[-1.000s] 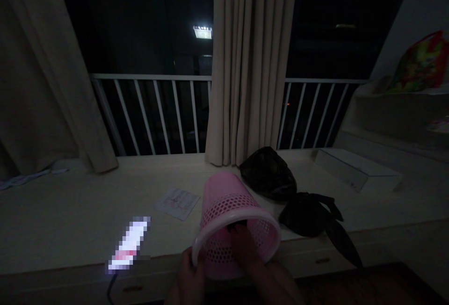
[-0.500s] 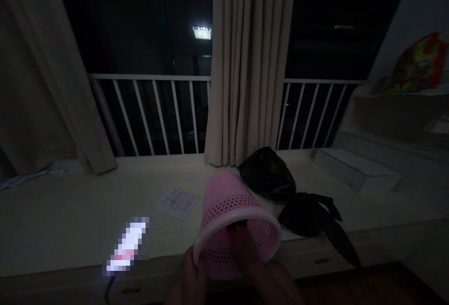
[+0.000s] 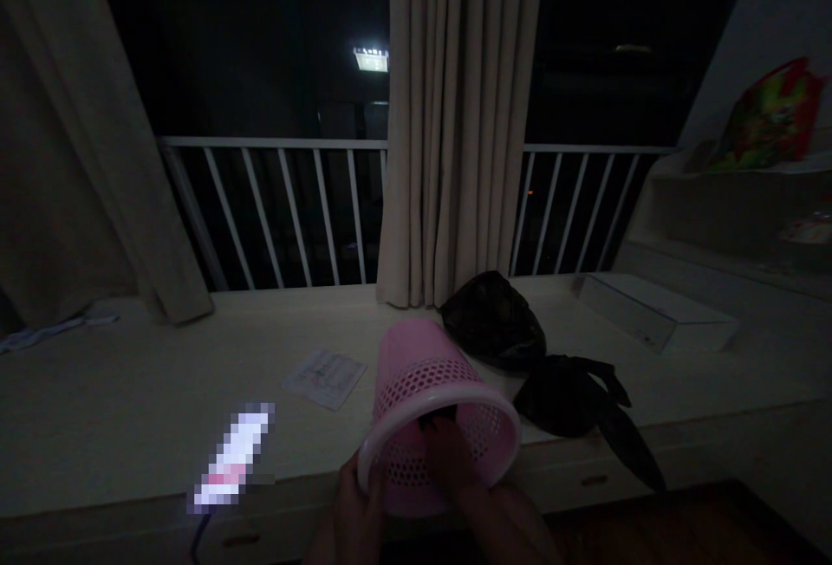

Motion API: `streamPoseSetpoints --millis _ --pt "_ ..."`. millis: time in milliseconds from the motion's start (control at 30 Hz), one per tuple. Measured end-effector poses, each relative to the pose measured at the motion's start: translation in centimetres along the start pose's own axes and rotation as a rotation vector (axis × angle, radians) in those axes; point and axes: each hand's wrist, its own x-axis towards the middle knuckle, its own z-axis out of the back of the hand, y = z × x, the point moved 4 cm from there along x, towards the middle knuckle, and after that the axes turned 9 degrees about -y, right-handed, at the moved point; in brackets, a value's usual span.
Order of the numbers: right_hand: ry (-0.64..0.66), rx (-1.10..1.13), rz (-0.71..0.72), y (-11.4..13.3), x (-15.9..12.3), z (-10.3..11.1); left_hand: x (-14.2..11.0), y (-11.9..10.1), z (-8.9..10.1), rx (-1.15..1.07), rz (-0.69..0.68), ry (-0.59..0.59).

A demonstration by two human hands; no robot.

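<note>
A pink perforated plastic basket (image 3: 422, 374) lies tilted on the front of a pale counter (image 3: 130, 409), its open mouth toward me. My left hand (image 3: 354, 509) grips the basket's rim at the lower left. My right hand (image 3: 455, 470) reaches into the basket's mouth, its fingers closed around something dark inside that I cannot make out. The room is very dark.
Two black plastic bags (image 3: 494, 318) (image 3: 572, 396) lie right of the basket. A paper sheet (image 3: 323, 377) and a lit screen (image 3: 230, 457) lie to its left. A white box (image 3: 653, 322) sits at right, curtains (image 3: 455, 114) and a window railing (image 3: 273, 145) behind.
The view has drifted slightly; both hands and the basket stay almost where they were.
</note>
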Motion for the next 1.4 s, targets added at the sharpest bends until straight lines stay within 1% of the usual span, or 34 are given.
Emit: streamPoseSetpoints --millis 100,233,300,333,400,467,533,600,667,733,800,900,967,1033,1100,1167,1200,1233,1300,1400 --pt "0.02 0.007 0.039 -0.4 0.6 -0.4 0.0 0.4 -0.1 0.004 -0.003 0.014" --pt "-0.024 -0.028 -0.033 -3.4 2.4 -0.7 0.1 0.9 0.0 0.011 -0.027 0.0" --pt "-0.026 -0.04 -0.035 -3.9 2.6 -0.6 0.1 0.9 0.1 -0.013 -0.036 -0.009" --pt "-0.008 -0.039 -0.013 -3.6 2.4 -0.6 0.2 0.9 0.0 -0.031 -0.042 -0.009" --pt "0.015 -0.018 -0.004 -2.1 1.4 -0.6 0.2 0.8 0.0 -0.072 -0.066 -0.015" --pt "-0.049 -0.006 -0.071 -0.2 0.1 -0.3 0.2 0.6 0.1 -0.092 -0.083 -0.039" --pt "-0.114 -0.06 -0.14 1.7 -1.3 -0.1 0.2 0.6 0.2 -0.095 -0.078 -0.056" --pt "-0.11 -0.084 -0.16 3.0 -2.0 -0.2 0.3 0.8 0.2 -0.088 -0.06 -0.053" --pt "-0.079 -0.069 -0.142 3.5 -2.1 -0.4 0.4 1.0 0.2 -0.077 -0.049 -0.045" --pt "-0.058 -0.05 -0.121 3.2 -1.7 -0.6 0.5 1.1 0.2 -0.063 -0.038 -0.047" --pt "-0.052 -0.049 -0.109 2.5 -1.3 -0.6 0.5 1.2 0.2 -0.06 -0.04 -0.048" --pt "-0.079 -0.092 -0.089 1.2 -0.7 -0.2 0.4 1.1 0.3 -0.068 -0.046 -0.052" --pt "-0.08 -0.082 -0.082 -0.2 0.0 0.1 0.3 1.1 0.3 -0.063 -0.033 -0.048" --pt "-0.038 -0.041 -0.102 -2.3 1.2 0.2 0.3 1.1 0.3 -0.063 -0.026 -0.043" --pt "-0.015 -0.041 -0.125 -5.2 2.8 0.3 0.4 0.9 0.3 -0.073 -0.035 -0.04" --pt "-0.067 -0.083 -0.105 -8.0 4.7 0.6 0.5 0.8 0.4 -0.077 -0.042 -0.041" --pt "-0.09 -0.126 -0.059 -9.1 5.6 0.6 0.5 0.7 0.4 -0.075 -0.039 -0.039" --pt "-0.099 -0.195 -0.003 -9.9 6.4 0.4 0.5 0.7 0.5 -0.072 -0.032 -0.04" --pt "-0.076 -0.338 0.118 -10.5 7.6 -0.8 0.5 0.8 0.5 -0.065 -0.013 -0.042" --pt "-0.036 -0.423 0.215 -9.9 8.5 -3.5 0.4 1.0 0.5 -0.061 -0.013 -0.039"
